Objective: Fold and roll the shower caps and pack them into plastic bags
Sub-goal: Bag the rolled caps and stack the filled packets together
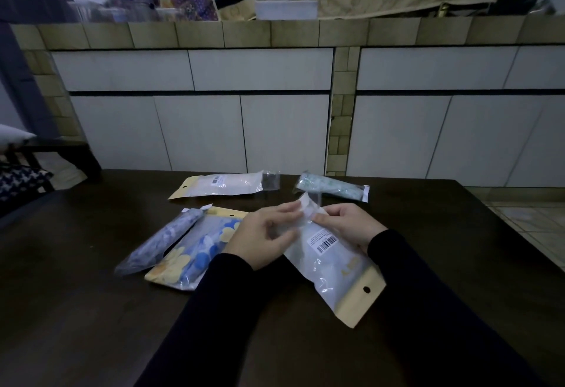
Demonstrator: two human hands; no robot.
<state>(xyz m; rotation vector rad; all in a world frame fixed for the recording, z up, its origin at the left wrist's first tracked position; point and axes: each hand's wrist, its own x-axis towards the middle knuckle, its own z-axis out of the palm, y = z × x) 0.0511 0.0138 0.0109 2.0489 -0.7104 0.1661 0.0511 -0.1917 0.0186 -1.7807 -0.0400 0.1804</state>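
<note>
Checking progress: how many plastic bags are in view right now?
5. One bag in both hands, a flat one at the table's far middle, a green roll's bag at far right, a grey-blue roll's bag at left, and a yellow-flowered one beside it. None seems hidden.

On the table, both hands meet at the far end of a plastic bag, the left hand left of the right hand. Two packed bags lie side by side to the left. Behind them lies another bag; a rolled cap, seemingly bagged, lies behind the hands.
</note>
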